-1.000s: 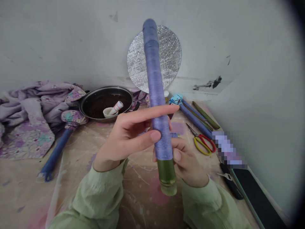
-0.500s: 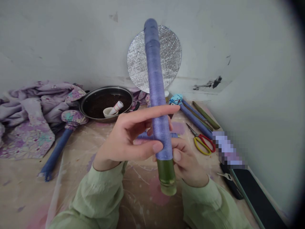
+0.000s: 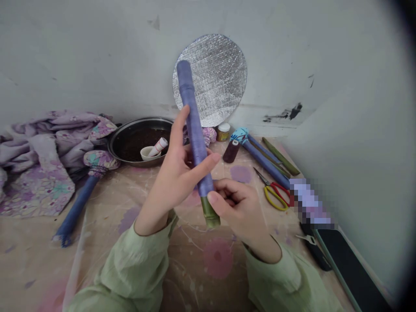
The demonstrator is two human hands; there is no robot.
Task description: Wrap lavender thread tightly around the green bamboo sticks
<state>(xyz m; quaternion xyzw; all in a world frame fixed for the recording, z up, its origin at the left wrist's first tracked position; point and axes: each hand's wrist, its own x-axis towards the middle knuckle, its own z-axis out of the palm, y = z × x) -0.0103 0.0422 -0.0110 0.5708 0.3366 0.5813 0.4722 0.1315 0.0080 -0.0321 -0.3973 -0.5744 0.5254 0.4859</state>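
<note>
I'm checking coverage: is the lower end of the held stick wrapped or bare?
Bare: green surface shows at the stick's lower end, below the purple wrapping, beside the right hand.

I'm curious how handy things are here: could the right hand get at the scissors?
Likely yes: nothing seems to stand between the right hand and the scissors, though its fingers are at the stick.
</note>
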